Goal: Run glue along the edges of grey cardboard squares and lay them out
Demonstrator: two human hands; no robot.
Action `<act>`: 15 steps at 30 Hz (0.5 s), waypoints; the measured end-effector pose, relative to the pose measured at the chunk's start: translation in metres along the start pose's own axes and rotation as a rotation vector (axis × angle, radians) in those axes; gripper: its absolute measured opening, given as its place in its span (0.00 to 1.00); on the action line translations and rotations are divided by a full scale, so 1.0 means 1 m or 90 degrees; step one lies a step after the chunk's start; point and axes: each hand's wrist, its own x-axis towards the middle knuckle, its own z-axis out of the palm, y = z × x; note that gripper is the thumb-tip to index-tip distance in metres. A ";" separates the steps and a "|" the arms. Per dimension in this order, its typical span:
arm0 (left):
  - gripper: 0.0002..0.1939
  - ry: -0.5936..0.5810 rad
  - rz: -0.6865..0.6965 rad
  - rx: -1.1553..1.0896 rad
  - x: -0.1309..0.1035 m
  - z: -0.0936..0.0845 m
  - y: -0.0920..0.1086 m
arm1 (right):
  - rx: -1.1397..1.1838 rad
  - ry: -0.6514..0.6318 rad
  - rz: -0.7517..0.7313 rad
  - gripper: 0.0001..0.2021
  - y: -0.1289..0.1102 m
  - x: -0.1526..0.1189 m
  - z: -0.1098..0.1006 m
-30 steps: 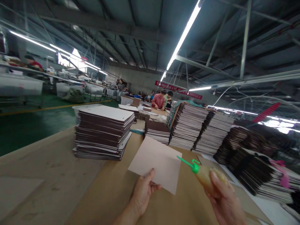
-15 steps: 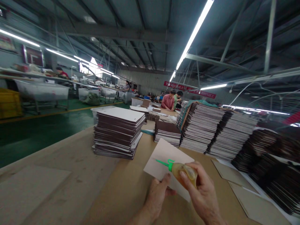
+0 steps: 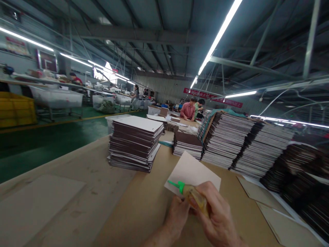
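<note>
Lowered since a moment ago, the right hand [image 3: 217, 216] grips a glue bottle [image 3: 194, 197], green nozzle over a pale card [image 3: 194, 171] pinched by left hand [image 3: 178, 212] fingers, above the counter [image 3: 77, 192] near stacked boards [image 3: 135, 142]

Glue bottle [image 3: 196, 199]: translucent, glossy soft plastic, amber contents showing through; green nozzle [image 3: 177, 185] of smooth opaque plastic. Card [image 3: 194, 171], at 12 o'clock from the bottle: matt, pale paperboard, uncoated look. Surface [image 3: 102, 192]: matt brown board, scuffed and marked. Stack [image 3: 135, 142] at 10 o'clock: flat card sheets, dark brown faces, white matt top. Floor [image 3: 38, 144]: green, slightly glossy coating.
</note>
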 end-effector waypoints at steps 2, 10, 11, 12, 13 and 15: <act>0.21 -0.004 0.004 -0.005 -0.001 0.001 0.002 | -0.008 -0.010 -0.017 0.08 -0.001 -0.002 -0.002; 0.21 -0.005 -0.009 -0.034 -0.003 0.004 0.006 | -0.053 -0.029 -0.049 0.13 0.000 -0.006 -0.006; 0.21 -0.004 -0.013 -0.040 -0.003 0.005 0.008 | -0.056 -0.040 -0.061 0.14 -0.001 -0.007 -0.006; 0.21 -0.001 -0.019 -0.045 -0.004 0.006 0.010 | -0.065 -0.035 -0.069 0.15 -0.001 -0.008 -0.006; 0.21 0.006 -0.028 -0.048 -0.004 0.007 0.012 | -0.078 -0.018 -0.071 0.16 -0.002 -0.008 -0.006; 0.21 0.025 -0.061 -0.054 -0.005 0.009 0.014 | -0.107 0.020 -0.065 0.15 -0.002 -0.008 -0.007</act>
